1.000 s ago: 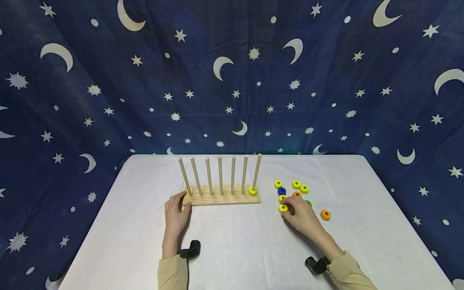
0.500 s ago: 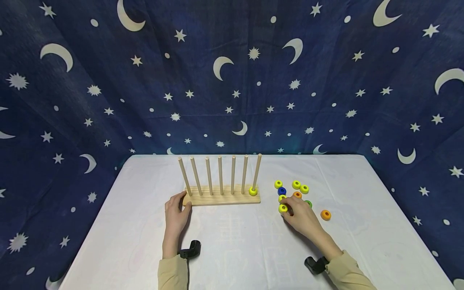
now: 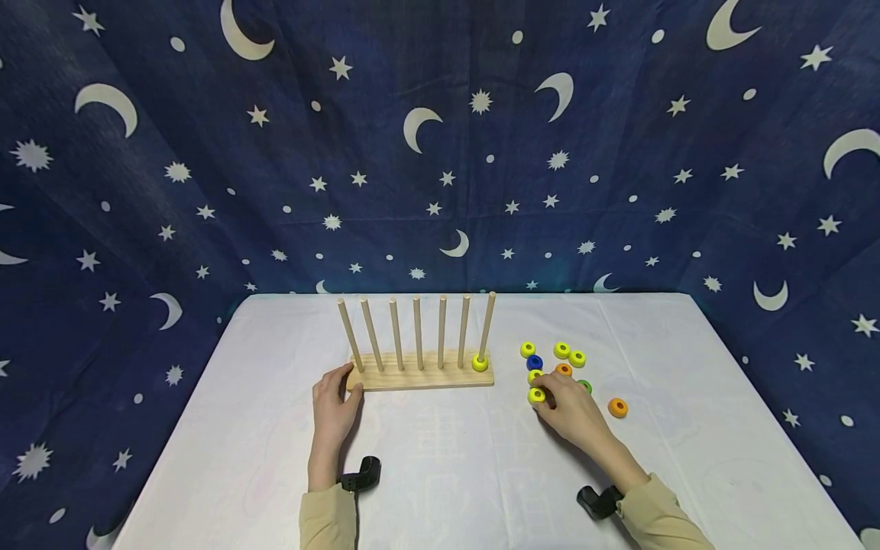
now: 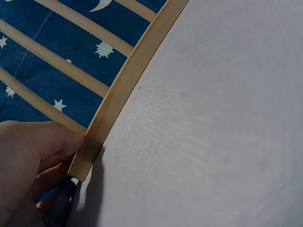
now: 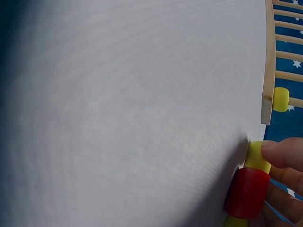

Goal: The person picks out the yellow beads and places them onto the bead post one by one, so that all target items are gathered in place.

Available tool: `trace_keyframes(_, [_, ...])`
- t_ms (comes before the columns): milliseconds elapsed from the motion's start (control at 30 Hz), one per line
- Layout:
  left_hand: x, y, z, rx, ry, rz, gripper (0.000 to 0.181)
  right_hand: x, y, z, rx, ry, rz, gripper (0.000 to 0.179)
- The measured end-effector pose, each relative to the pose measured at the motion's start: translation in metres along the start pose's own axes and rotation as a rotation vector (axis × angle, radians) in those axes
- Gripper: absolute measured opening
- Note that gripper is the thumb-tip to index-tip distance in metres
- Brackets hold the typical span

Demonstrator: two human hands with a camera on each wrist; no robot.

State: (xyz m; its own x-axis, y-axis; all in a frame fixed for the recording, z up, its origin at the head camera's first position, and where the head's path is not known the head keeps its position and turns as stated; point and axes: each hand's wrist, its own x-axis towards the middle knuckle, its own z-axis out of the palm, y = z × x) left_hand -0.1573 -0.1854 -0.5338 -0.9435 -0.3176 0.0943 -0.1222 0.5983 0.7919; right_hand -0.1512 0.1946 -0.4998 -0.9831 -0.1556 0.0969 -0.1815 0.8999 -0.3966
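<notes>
My left hand (image 3: 334, 405) grips the left end of a wooden peg rack (image 3: 419, 376), thumb at the front edge and fingers behind. Seven-odd aside, several upright pegs stand in a row on its base, and a yellow bead (image 3: 480, 363) sits at the foot of the rightmost one. To the right of the rack, my right hand (image 3: 574, 410) pinches another yellow bead (image 3: 537, 395) low over the table. In the right wrist view the thumb presses that bead's side, and a red bead (image 5: 246, 193) appears close beside it; the hand hides the red one from the head view.
Loose beads lie around the right hand: a blue bead (image 3: 534, 363), several yellow ones, an orange bead (image 3: 618, 408), another orange bead (image 3: 564, 370) and a partly covered green bead (image 3: 584, 386). A white cloth covers the table (image 3: 440, 473); a starry blue curtain (image 3: 385, 153) hangs behind.
</notes>
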Motion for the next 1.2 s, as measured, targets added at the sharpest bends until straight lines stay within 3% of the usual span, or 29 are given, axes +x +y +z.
trace_keyframes(1200, [-0.0006, 0.0029, -0.0018, 0.001, -0.002, 0.001, 0.046, -0.0044, -0.0026, -0.0073, 0.056, -0.003, 0.012, 0.030])
